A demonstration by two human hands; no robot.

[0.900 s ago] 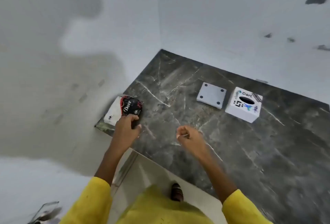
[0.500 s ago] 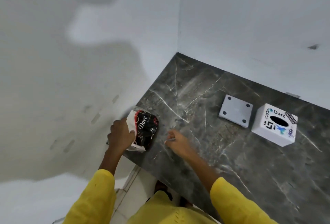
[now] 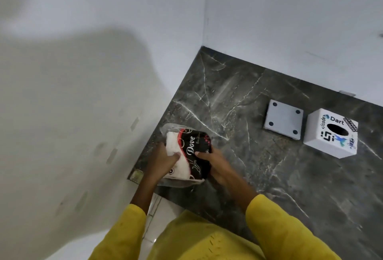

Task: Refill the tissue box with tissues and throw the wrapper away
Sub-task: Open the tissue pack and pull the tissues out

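Observation:
A tissue pack [image 3: 191, 152] in a black, red and white "Dove" wrapper is held just above the near left corner of the dark marble counter [image 3: 259, 177]. My left hand [image 3: 163, 161] grips its left side, thumb on the white part. My right hand [image 3: 217, 162] grips its right side, thumb on the black print. The white cube tissue box [image 3: 331, 133] with stickers and a dark oval slot stands at the right. Its flat grey base plate [image 3: 284, 122] lies just left of it.
White walls meet in a corner behind the counter and run along its left side. The counter's front edge drops to pale floor tiles [image 3: 163, 214] below. My yellow sleeves and clothing fill the bottom of the view.
My left hand has lifted the pack off the counter's corner and turned it. My right hand has moved left and taken hold of the pack's right side.

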